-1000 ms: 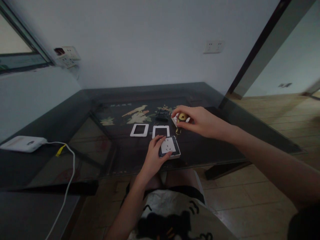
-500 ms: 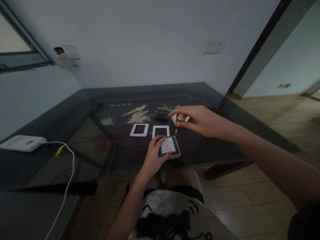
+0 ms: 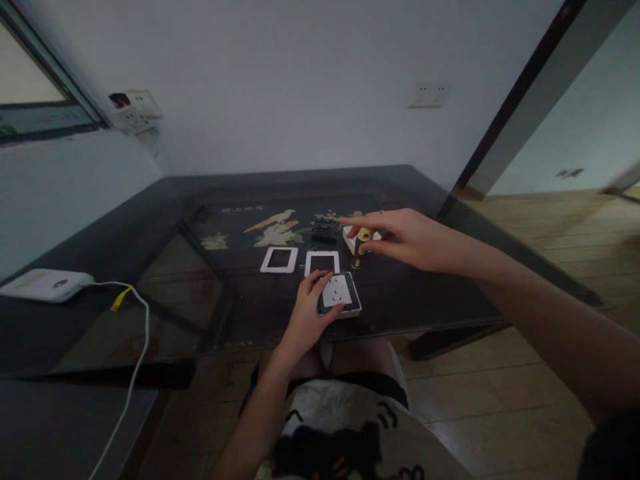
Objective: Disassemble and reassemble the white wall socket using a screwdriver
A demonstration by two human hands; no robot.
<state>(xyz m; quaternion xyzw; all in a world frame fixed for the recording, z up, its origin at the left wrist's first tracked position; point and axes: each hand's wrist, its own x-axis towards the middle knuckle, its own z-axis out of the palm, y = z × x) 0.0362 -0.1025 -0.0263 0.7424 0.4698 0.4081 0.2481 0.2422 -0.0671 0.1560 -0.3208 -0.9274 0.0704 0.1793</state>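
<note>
Spanning left grip [image 3: 310, 304] snugly across the socket [image 3: 341, 291], holding it near the table's [image 3: 265, 310] front edge. Curling right grip [image 3: 403, 240], partly spread, around the nearly upright screwdriver [image 3: 362, 244]; can't tell if firmly holding. Maybe risking toppling it by bumping.

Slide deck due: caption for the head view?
Left fingers on a square white-and-black socket; right fingers at a cylindrical yellow-and-black tool.
</note>
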